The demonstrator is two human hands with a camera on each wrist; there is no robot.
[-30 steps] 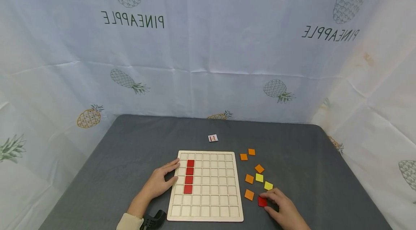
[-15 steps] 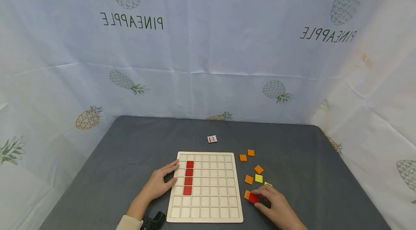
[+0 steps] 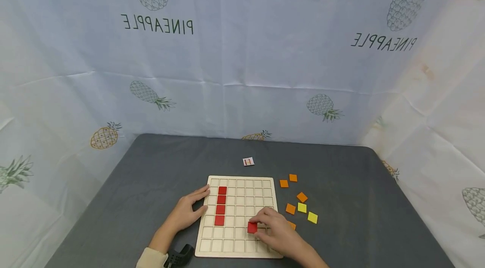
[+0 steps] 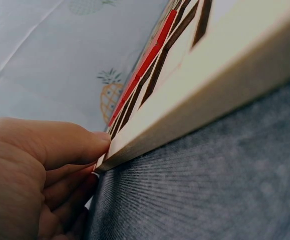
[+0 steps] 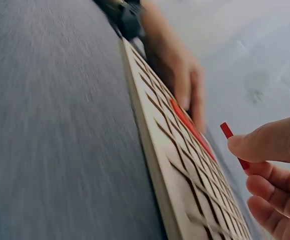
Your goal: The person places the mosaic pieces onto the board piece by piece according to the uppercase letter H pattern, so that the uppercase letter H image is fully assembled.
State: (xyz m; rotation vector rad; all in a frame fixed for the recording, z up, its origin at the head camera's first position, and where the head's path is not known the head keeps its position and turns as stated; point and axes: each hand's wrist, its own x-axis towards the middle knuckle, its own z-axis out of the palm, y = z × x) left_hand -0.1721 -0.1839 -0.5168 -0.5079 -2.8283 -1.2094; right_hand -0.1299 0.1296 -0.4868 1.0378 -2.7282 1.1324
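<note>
A pale wooden grid board (image 3: 261, 249) lies on the dark table, with a column of several red square tiles (image 3: 220, 209) set in its left part. At the board's left edge rests my left hand (image 3: 185, 212); in the left wrist view its thumb (image 4: 84, 145) touches the rim. My right hand (image 3: 275, 232) is over the right half of the board and pinches one red tile (image 3: 251, 228) between thumb and fingers. That tile (image 5: 227, 130) appears edge-on above the grid in the right wrist view.
Right of the board lie several loose orange tiles (image 3: 290, 208), one partly hidden by my right hand, and two yellow tiles (image 3: 312, 217). A small printed card (image 3: 248, 161) lies beyond the board. A pineapple-print cloth (image 3: 242, 57) hangs around the table (image 3: 341, 184).
My right hand has carried the red tile leftward from the loose tiles at the right to above the board. The left hand has stayed at the board's edge.
</note>
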